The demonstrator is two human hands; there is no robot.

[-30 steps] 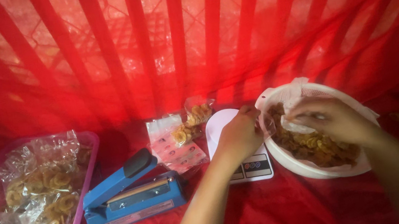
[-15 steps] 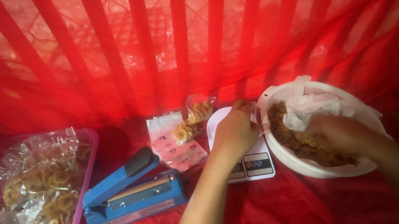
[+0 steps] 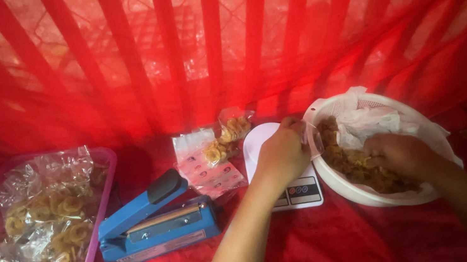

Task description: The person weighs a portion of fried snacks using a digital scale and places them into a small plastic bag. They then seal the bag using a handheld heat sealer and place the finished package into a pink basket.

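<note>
Two bare hands at work over a red cloth (image 3: 331,248), listed from right to left.

Right hand (image 3: 401,154): sunk into a white bowl (image 3: 386,198) at the right, fingers curled down into the brown chips (image 3: 354,164) that fill it; whether they have closed on any chips cannot be told. A crumpled sheet of white paper or plastic (image 3: 365,117) lines the far side of the bowl.

Left hand (image 3: 279,155): lying over a small white scale (image 3: 298,190) just left of the bowl, fingers pinched on the edge of a clear bag (image 3: 313,136) held at the bowl's near-left rim (the bag is thin and hard to make out).

Scale: flat, with a row of coloured buttons on its near edge, touching or almost touching the bowl.

Small bags of chips (image 3: 228,135): two or three, lying with a printed label sheet (image 3: 205,168) just left of the scale, toward the far side.

Blue heat sealer (image 3: 157,224): left of the scale, its arm with a black handle raised.

Pink basket (image 3: 102,237): far left, holding a heap of filled clear bags (image 3: 46,228).

Backdrop: red cloth hung over a barred crate.
</note>
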